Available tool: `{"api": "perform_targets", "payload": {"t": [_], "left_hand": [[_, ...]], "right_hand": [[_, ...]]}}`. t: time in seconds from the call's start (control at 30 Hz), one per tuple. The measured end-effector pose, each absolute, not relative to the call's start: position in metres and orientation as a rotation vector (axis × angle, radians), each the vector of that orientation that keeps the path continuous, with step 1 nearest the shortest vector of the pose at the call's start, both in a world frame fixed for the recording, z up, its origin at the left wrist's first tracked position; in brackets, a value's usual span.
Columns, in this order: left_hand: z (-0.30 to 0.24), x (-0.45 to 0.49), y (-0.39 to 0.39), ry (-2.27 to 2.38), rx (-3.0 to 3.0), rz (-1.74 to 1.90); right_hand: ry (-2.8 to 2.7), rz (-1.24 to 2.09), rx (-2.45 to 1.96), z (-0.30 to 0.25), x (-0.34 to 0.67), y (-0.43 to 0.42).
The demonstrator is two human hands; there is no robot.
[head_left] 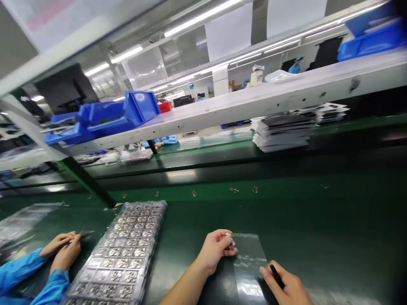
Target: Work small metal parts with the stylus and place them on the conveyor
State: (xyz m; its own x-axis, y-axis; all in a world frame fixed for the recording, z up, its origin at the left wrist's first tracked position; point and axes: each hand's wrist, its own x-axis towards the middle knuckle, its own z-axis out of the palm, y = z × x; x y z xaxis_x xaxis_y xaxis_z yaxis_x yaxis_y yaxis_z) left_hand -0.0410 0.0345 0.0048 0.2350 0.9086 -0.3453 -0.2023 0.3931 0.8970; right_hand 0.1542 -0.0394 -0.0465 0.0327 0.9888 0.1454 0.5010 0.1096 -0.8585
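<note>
My left hand [216,250] pinches a small metal part [230,241] between its fingertips, above a clear plastic sheet [249,262] lying on the green belt. My right hand [286,284] grips a slim black tool [277,276] at the sheet's lower edge; its tip is hidden by the fingers. To the left stands a clear blister tray [121,254] holding rows of small metal parts. A co-worker's hands [62,252] in blue sleeves hold black tweezers [85,235] beside that tray.
Several small metal parts [233,189] lie scattered along the green conveyor belt [286,212]. Stacks of dark trays [282,131] sit beyond it, under a white shelf [254,106] bearing blue bins [117,114]. More workers in blue stand further back.
</note>
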Motion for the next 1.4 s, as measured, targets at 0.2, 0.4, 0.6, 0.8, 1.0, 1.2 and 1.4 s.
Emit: {"api": "perform_targets", "payload": {"t": [0.2,0.4,0.6,0.8,1.0,1.2,1.4], "left_hand": [[0.007,-0.037,0.018,0.997,0.945,0.767],[0.017,-0.040,0.010,0.935,0.962,0.707],[0.014,-0.040,0.010,0.960,0.882,0.676],[0.013,-0.039,0.009,0.936,0.927,0.594],[0.014,-0.039,0.009,0.959,0.946,0.584],[0.016,-0.039,0.009,0.982,0.945,0.572],[0.015,-0.039,0.007,0.976,0.964,0.542]], "right_hand": [[-1.649,0.985,-1.443,0.001,0.152,-0.025],[-1.526,1.317,-1.358,0.015,0.141,0.014],[-1.402,1.523,-1.271,0.004,0.150,0.015],[-1.353,1.605,-1.327,0.008,0.152,0.011],[-1.182,1.740,-1.295,0.006,0.145,0.009],[-1.190,1.753,-1.280,0.002,0.148,0.007],[-1.405,1.562,-1.248,0.006,0.150,0.005]]}}
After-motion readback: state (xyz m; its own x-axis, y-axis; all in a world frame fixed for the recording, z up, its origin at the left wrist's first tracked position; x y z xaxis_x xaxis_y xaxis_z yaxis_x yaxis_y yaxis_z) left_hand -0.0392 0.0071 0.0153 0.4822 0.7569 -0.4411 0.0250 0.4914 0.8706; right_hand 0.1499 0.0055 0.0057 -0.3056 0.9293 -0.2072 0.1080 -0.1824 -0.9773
